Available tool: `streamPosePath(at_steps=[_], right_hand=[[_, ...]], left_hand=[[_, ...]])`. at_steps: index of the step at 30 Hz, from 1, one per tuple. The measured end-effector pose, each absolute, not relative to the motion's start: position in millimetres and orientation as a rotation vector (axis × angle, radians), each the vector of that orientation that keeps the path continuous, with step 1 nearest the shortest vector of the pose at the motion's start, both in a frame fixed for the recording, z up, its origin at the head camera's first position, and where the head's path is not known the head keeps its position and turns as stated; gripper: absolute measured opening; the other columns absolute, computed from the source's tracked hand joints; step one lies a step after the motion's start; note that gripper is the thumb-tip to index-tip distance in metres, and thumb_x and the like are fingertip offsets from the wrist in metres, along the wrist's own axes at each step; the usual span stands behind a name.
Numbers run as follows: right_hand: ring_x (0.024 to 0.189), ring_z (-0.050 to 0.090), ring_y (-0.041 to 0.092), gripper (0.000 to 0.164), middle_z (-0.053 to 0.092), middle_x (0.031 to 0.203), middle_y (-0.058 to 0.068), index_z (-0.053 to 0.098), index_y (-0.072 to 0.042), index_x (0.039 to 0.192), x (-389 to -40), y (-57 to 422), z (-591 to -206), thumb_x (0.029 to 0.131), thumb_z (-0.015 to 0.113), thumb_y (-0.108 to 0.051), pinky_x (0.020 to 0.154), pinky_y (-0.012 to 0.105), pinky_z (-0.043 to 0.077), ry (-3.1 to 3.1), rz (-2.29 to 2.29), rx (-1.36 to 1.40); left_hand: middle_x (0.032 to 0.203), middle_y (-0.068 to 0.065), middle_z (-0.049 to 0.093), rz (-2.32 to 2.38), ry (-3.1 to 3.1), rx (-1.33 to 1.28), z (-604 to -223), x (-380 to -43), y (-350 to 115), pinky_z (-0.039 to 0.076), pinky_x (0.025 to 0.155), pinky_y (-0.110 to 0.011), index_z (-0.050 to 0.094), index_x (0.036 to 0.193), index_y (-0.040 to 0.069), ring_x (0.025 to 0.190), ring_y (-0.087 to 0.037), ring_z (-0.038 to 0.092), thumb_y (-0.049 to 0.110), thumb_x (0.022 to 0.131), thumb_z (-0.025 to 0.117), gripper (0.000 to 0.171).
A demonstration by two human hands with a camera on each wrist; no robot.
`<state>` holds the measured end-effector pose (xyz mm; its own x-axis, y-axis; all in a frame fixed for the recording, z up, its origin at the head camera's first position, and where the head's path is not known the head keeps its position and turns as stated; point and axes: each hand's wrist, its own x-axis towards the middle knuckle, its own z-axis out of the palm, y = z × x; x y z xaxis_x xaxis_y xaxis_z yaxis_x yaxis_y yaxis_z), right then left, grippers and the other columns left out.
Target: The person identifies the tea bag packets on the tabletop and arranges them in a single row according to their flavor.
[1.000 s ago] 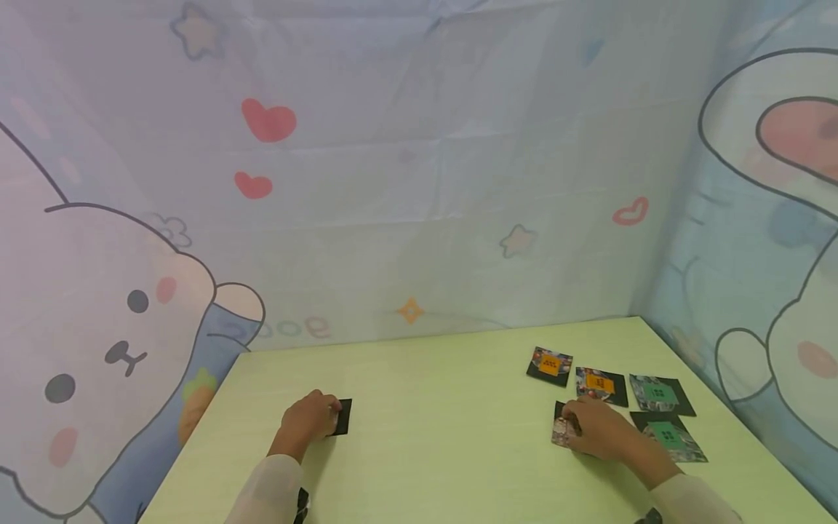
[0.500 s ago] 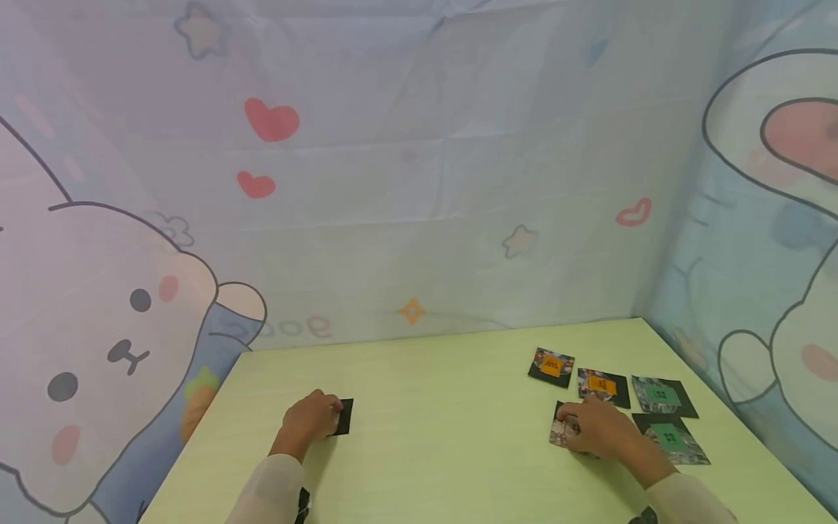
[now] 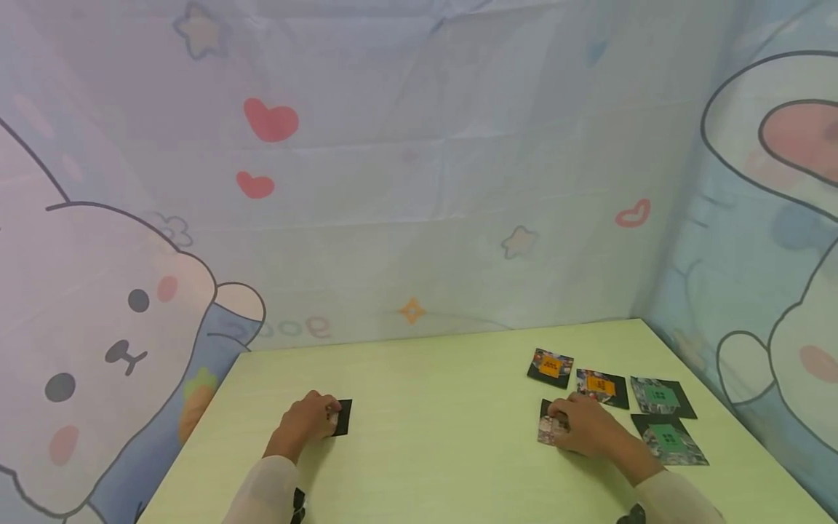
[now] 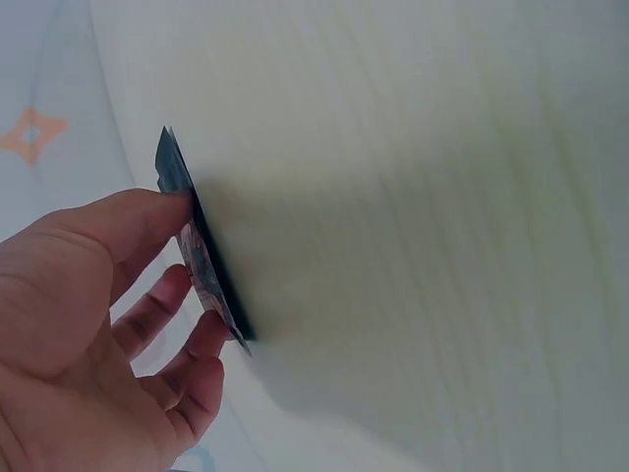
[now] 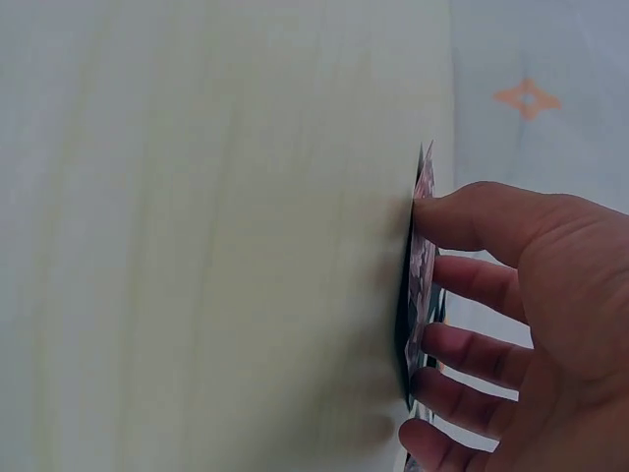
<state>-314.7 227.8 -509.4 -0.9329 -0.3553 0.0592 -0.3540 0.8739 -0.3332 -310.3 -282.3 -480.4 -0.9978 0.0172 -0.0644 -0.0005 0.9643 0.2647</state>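
On the left of the table, my left hand (image 3: 302,423) holds a small flat packet (image 3: 343,418) with a black part and a patterned part. The left wrist view shows this packet (image 4: 203,261) nearly edge-on, the thumb near one end and fingertips along it. Toward the right, my right hand (image 3: 585,428) holds another flat packet (image 3: 546,429), black with a pinkish print. Seen from the right wrist, that packet (image 5: 421,280) is edge-on too, thumb at its upper part and fingers spread below. Both packets are partly hidden by the hands.
Beyond and right of my right hand lie two packets with orange labels, one farther back (image 3: 550,367) and one closer (image 3: 602,387). Two green-labelled packets (image 3: 661,397) (image 3: 669,439) lie near the right edge of the pale table (image 3: 432,437). A printed cloth (image 3: 406,182) stands behind.
My right hand has shifted slightly left with its packet, away from the green-labelled ones. My left hand and its packet stay almost in place.
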Motion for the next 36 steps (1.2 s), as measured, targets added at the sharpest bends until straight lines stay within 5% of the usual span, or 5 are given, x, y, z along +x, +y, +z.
streamPosePath(at_steps=[7, 26, 36], right_hand=[[0.099, 0.062, 0.028, 0.037, 0.063, 0.111, 0.007, 0.070, -0.018, 0.110, -319, 220, -510, 0.080, 0.085, -0.033, 0.086, 0.056, 0.053, 3.016, -0.585, -0.686], [0.099, 0.054, 0.025, 0.037, 0.062, 0.116, 0.006, 0.070, -0.023, 0.112, -325, 180, -507, 0.077, 0.081, -0.025, 0.075, 0.051, 0.051, 2.989, -0.613, -0.658], [0.101, 0.055, 0.023, 0.036, 0.061, 0.117, 0.001, 0.070, -0.026, 0.114, -327, 157, -506, 0.081, 0.081, -0.034, 0.079, 0.057, 0.048, 2.984, -0.581, -0.631]], left_hand=[[0.130, -0.012, 0.057, 0.549, 3.005, -0.057, -485, -311, -292, 0.041, 0.091, -0.062, 0.071, 0.115, 0.024, 0.111, -0.043, 0.056, 0.020, 0.094, 0.068, 0.022], [0.125, -0.010, 0.058, 0.574, 2.994, -0.065, -481, -308, -286, 0.040, 0.089, -0.059, 0.071, 0.113, 0.022, 0.108, -0.041, 0.056, 0.019, 0.095, 0.069, 0.018], [0.127, -0.010, 0.057, 0.583, 2.982, -0.084, -479, -307, -283, 0.040, 0.090, -0.060, 0.071, 0.114, 0.022, 0.110, -0.041, 0.055, 0.017, 0.094, 0.069, 0.020]])
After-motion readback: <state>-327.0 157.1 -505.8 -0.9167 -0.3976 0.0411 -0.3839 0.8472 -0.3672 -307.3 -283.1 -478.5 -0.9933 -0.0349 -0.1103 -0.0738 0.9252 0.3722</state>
